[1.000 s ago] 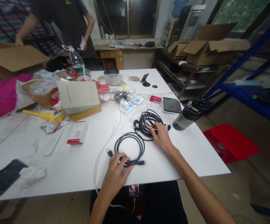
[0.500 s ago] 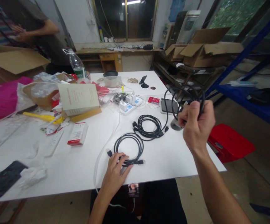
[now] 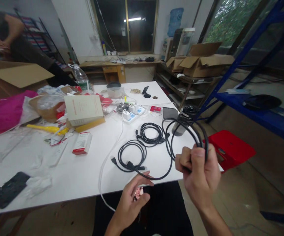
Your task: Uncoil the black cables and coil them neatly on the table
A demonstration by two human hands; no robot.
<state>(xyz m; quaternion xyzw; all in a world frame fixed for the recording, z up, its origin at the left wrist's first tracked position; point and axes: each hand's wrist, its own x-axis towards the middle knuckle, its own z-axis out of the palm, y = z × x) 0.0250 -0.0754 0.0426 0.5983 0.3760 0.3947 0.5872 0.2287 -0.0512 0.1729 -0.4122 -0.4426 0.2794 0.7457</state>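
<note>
My right hand (image 3: 200, 173) is closed around a loosely looped black cable (image 3: 172, 146), held up over the table's right front edge. From this fist one length sags to the tabletop, its plug lying across a coiled black cable (image 3: 132, 144). At the front edge my left hand (image 3: 134, 200) has its thumb and fingers apart, holding nothing. Its fingertips are close to the sagging length; whether they touch it I cannot tell. Behind the first coil lies another coiled black cable (image 3: 151, 132) with several plug ends.
A white power strip (image 3: 132, 115), a red-and-white box (image 3: 82, 143), a dark phone (image 3: 9, 189) and packaging litter the white table (image 3: 102, 183). A dark canister (image 3: 181, 127) stands behind the raised loops. A red stool (image 3: 232, 147) is at right. Another person (image 3: 16, 46) is at far left.
My right hand has come down and nearer with the cable loops, and one end now trails over the near coil. My left hand has left that coil and drawn back to the table edge.
</note>
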